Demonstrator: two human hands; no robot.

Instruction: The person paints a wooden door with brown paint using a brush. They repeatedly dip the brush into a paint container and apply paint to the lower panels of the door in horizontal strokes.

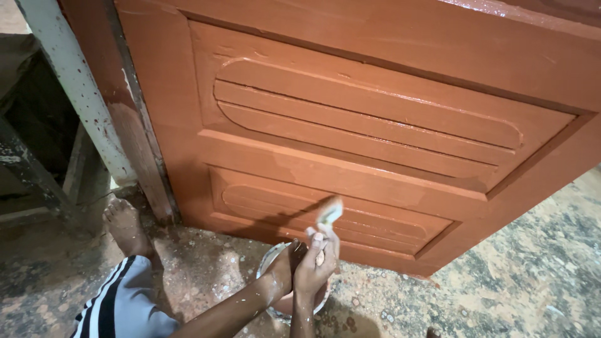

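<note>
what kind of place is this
Probably a doorway of a house or workshop being painted. A panelled door carries wet reddish-brown paint, the right hand holds a brush over a paint tub that the left hand grips, and the rough floor is paint-spattered.

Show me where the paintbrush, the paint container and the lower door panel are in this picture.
paintbrush [330, 213], head view, on the pale bristle end above the fingers.
paint container [266, 261], head view, on its pale rim left of the wrists.
lower door panel [375, 216], head view, on the grooved face of the red-brown door's lower recessed panel.
</note>
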